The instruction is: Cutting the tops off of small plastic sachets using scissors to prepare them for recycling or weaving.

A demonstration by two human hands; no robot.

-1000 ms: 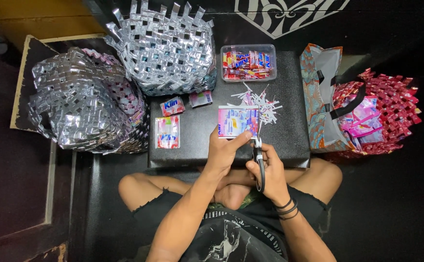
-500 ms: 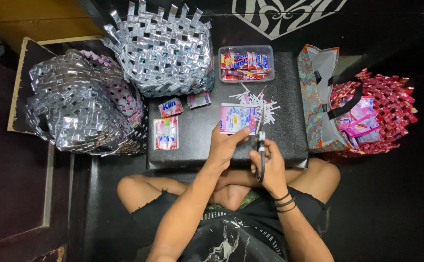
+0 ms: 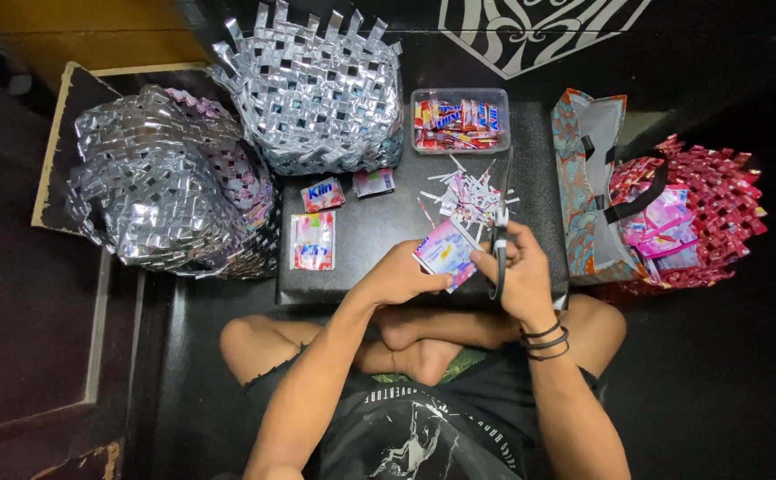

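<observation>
My left hand (image 3: 399,277) holds a pink and blue sachet wrapper (image 3: 446,251) over the near edge of a black low table (image 3: 379,240). Black-handled scissors (image 3: 500,233) are gripped in my right hand (image 3: 521,276), with the blades pointing away from me, right beside the wrapper's right edge. Just beyond the scissors lies a small heap of cut wrapper strips (image 3: 468,191). Flat sachets (image 3: 313,240) lie on the table's left part.
A clear plastic box (image 3: 459,121) of folded wrappers stands at the table's far edge. Two silver woven baskets (image 3: 317,84) (image 3: 161,182) stand at left, a red woven basket (image 3: 708,209) and a patterned bag (image 3: 588,187) at right. My crossed legs are under the table edge.
The wrapper has come down toward me and tilted in my left hand. The scissors in my right hand have swung upright beside it.
</observation>
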